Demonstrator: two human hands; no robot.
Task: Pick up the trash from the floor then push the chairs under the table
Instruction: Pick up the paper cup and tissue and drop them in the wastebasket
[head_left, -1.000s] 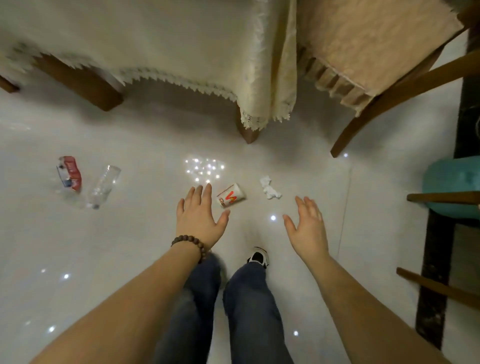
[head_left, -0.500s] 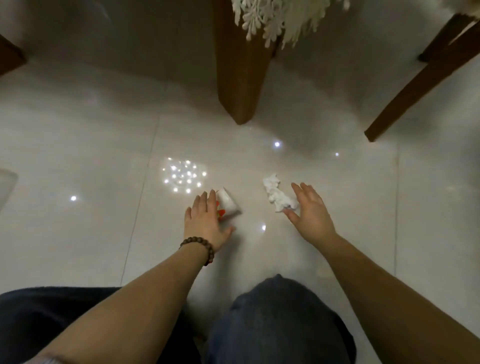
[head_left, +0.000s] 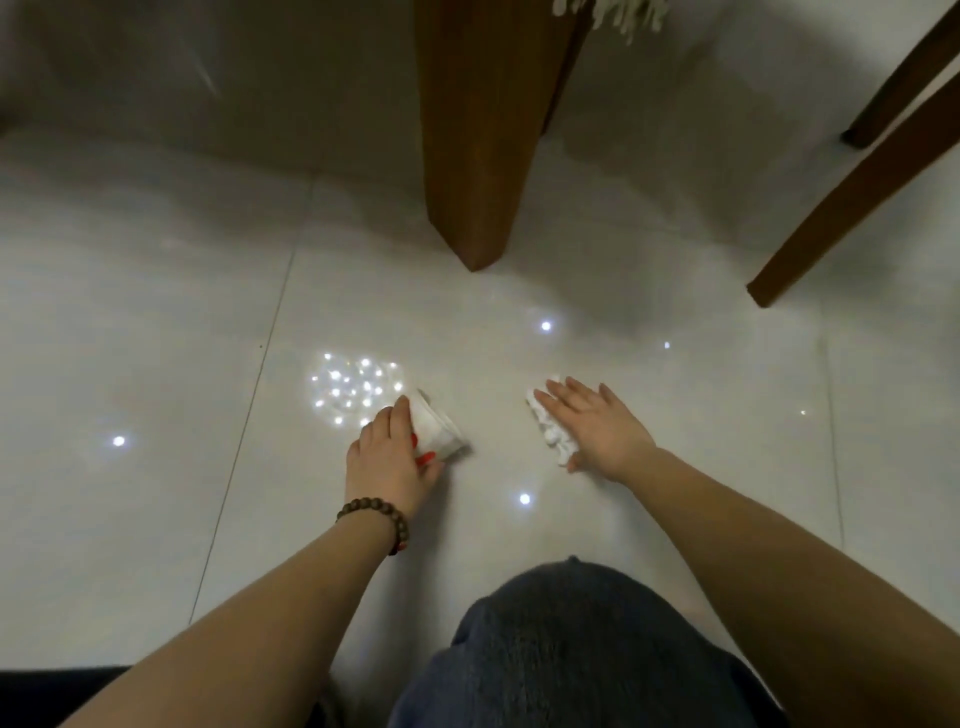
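Note:
A white paper cup (head_left: 435, 431) with red print lies on its side on the glossy white floor. My left hand (head_left: 387, 457), with a bead bracelet on the wrist, wraps its fingers and thumb around the cup. To the right lies a crumpled white tissue (head_left: 551, 435). My right hand (head_left: 597, 423) rests flat over it, fingers spread, the tissue showing along the hand's left edge. Only one chair leg (head_left: 852, 192) shows, at the upper right.
A thick wooden table leg (head_left: 480, 130) stands just beyond my hands, with the lace tablecloth fringe (head_left: 613, 13) above it. My knee in dark jeans (head_left: 571, 649) fills the bottom centre. Ceiling lights reflect as bright dots on the tiles.
I have crouched lower and closer to the floor. My left hand has closed around the cup, and my right hand has moved onto the tissue.

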